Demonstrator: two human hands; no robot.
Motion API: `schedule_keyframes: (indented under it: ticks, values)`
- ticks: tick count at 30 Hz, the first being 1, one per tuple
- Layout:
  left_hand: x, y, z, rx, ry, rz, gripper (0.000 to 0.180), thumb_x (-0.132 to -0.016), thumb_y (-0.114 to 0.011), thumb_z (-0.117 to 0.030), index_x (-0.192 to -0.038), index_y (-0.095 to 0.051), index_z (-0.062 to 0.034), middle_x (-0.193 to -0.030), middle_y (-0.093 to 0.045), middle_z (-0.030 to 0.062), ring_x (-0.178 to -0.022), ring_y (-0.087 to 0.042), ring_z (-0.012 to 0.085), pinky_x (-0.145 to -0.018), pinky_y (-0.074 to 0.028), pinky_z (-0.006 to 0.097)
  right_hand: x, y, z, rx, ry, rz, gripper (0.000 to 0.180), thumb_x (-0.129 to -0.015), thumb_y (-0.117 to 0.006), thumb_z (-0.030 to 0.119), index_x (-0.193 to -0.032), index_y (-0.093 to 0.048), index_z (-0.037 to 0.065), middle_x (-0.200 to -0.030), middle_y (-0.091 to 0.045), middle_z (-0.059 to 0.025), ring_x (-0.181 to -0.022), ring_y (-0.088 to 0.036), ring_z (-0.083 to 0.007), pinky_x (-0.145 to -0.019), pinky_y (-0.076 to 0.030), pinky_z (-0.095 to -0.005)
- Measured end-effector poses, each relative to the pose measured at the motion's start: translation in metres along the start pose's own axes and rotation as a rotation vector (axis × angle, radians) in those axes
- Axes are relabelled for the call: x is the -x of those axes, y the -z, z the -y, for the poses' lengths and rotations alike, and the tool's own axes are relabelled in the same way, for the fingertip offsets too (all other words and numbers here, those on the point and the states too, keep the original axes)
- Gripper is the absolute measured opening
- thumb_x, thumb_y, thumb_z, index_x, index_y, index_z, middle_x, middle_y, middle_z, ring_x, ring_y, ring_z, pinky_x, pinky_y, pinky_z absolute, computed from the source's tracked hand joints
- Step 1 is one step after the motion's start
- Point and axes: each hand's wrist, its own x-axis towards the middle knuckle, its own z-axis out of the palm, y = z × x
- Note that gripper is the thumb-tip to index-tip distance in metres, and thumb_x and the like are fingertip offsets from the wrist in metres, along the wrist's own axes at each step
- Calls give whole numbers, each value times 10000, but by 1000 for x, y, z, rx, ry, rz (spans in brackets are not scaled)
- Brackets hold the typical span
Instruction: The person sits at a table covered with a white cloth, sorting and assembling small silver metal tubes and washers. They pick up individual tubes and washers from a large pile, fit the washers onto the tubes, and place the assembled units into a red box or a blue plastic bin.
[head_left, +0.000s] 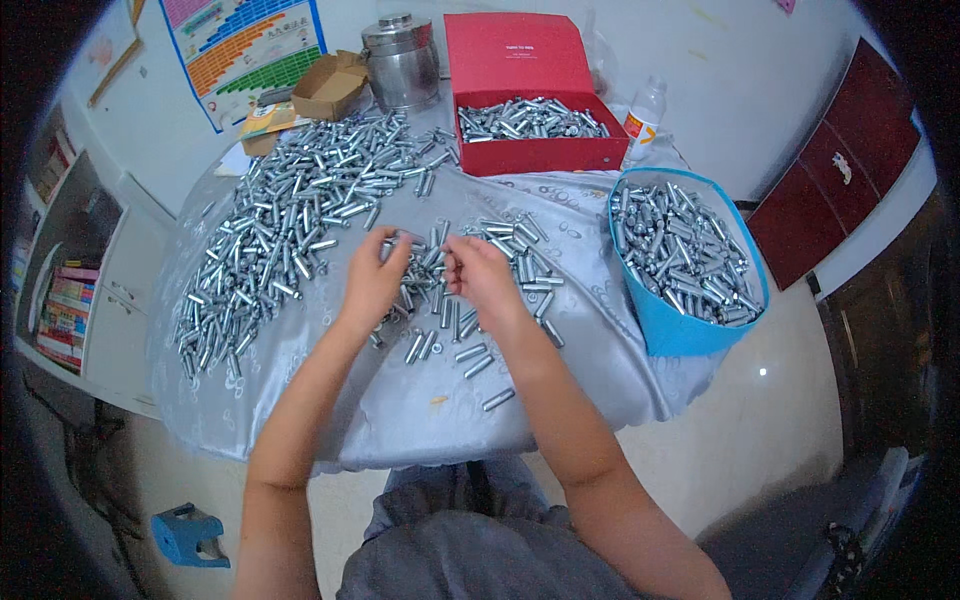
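Note:
Both hands are over a loose heap of shiny metal bolts in the middle of the table. My left hand has its thumb and fingers closed around what looks like one bolt, partly hidden by the fingers. Opposite it, my right hand is curled in a pinch, its fingertips facing the left hand; what lies in the pinch is too small to make out. Several single bolts lie nearer to me. A much larger pile of bolts spreads over the table's left side.
On the right stands a blue bin full of bolts. An open red box holding more sits at the back, between a metal canister and a plastic bottle. A cardboard box is at back left. A silvery cloth covers the table.

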Motion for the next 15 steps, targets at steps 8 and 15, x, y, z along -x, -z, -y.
schedule_keyframes:
  ticks: [8, 15]
  values:
    - [27, -13, -21, 91, -39, 49, 560, -776, -681, -112, -1282, -447, -55, -1221, -520, 126, -1013, -558, 210, -868, -447, 321, -10, 14, 3, 104, 191, -107, 167, -834, -575, 212, -805, -590, 49, -601, -513, 8, -504, -475, -77, -450, -369, -207]
    - [34, 32, 14, 242, -156, -146, 400, -841, -551, -34, -1234, -487, -72, -1184, -555, 91, -1091, -525, 199, -929, -405, 319, -5, 13, -4, 1079, 802, -160, 250, -762, -594, 178, -974, -649, 58, -909, -651, -119, -852, -607, -248, -763, -473, -339]
